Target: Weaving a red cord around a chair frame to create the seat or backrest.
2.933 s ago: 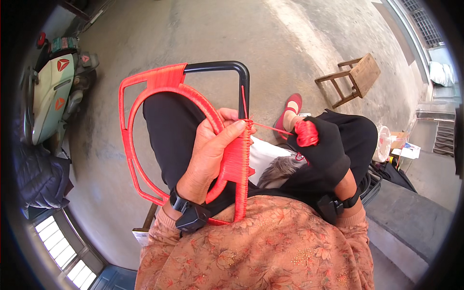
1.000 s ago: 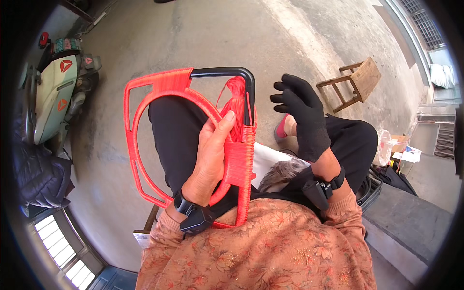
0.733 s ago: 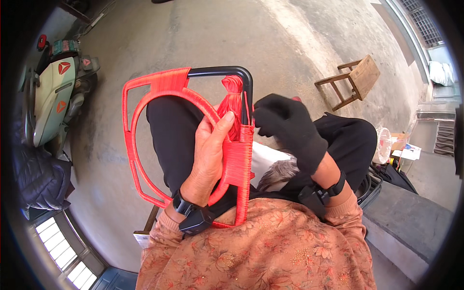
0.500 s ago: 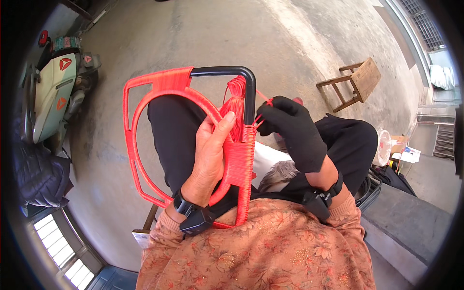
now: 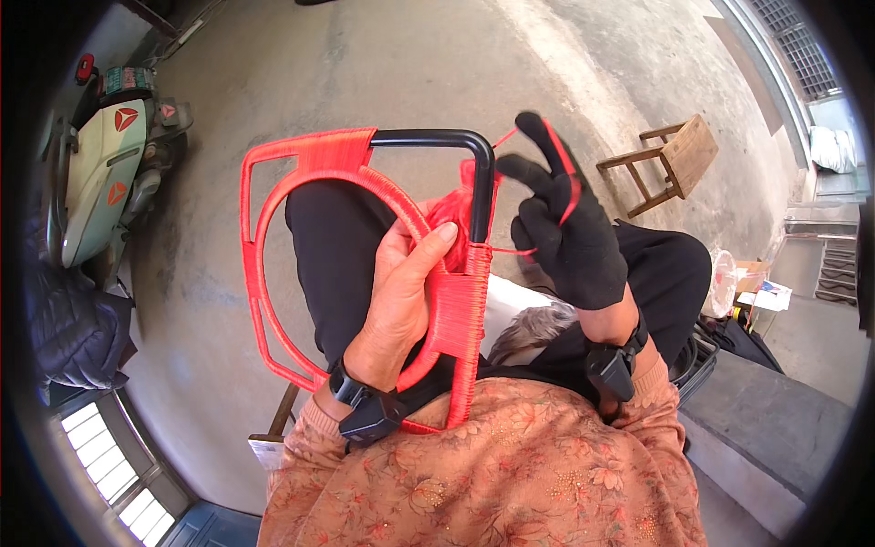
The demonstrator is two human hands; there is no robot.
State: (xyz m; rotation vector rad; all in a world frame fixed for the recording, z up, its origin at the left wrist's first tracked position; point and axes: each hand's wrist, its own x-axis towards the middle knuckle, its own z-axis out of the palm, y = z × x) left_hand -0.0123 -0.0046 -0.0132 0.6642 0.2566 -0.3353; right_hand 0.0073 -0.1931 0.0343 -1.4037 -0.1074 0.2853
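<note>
A metal frame with rounded corners and an inner ring, wound mostly in red cord, rests against my lap; its upper right corner is a bare black tube (image 5: 419, 138). My bare left hand (image 5: 390, 314) is closed round the red-wrapped part (image 5: 460, 310), thumb on top, beside a loose bundle of red cord (image 5: 451, 217). To the right of the tube is my right hand (image 5: 576, 242) in a black glove. Its index finger points up with a red strand (image 5: 567, 164) running over it, while the lower fingers curl on a thin strand stretched from the frame.
A small wooden stool (image 5: 688, 155) stands on the concrete floor at the far right. At the left is a parked scooter (image 5: 105, 173) with a dark padded cover (image 5: 77, 328) near it. A grey ledge (image 5: 766, 428) runs along the right.
My right hand has lifted and its index finger has straightened upward, spreading the red cord into a wide loop. The cord bundle has shifted behind the tube. My left hand keeps its hold.
</note>
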